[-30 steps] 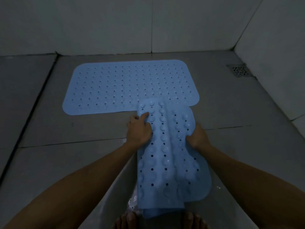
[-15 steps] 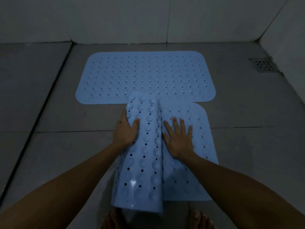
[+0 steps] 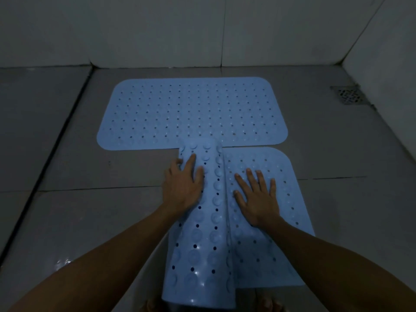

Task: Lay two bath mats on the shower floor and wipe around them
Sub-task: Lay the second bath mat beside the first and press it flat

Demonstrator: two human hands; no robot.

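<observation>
Pale blue rubber, both mats. Far mat (image 3: 191,113) flat on the grey tiled shower floor (image 3: 67,210), long side running 9 to 3 o'clock, rounded corners, rows of small holes and low bumps across its top. Near mat (image 3: 265,255) laid lengthwise from 12 to 6 o'clock, just beside the far mat's near edge, its far end touching or slightly overlapping that edge. Right half flat on the floor, top face up. Left half folded over toward 3 o'clock, underside showing: round suction cups in rows with dark holes between, some glinting wet. Fold crease running from 12 to 6 o'clock down the middle.

Left hand (image 3: 183,184) resting on the folded flap (image 3: 202,233) at its 9 o'clock edge, forefinger stretched toward 12 o'clock along the cups, thumb lying on top, remaining fingers wrapped round the flap's edge and partly hidden. Right hand (image 3: 258,197) at 3 o'clock of the crease, palm down on the flat half, fingers (image 3: 249,176) straight and spread wide, pointing to 12 o'clock, pressing the mat; holding nothing.

Square metal drain grate (image 3: 350,95) at 2 o'clock near the wall corner, well apart from both mats. Pale tiled walls (image 3: 157,30) at 12 o'clock and at 2 o'clock. Wet gleam on the floor at 8 o'clock. Bare toes (image 3: 267,305) dimly seen at 6 o'clock, by the near mat's end.
</observation>
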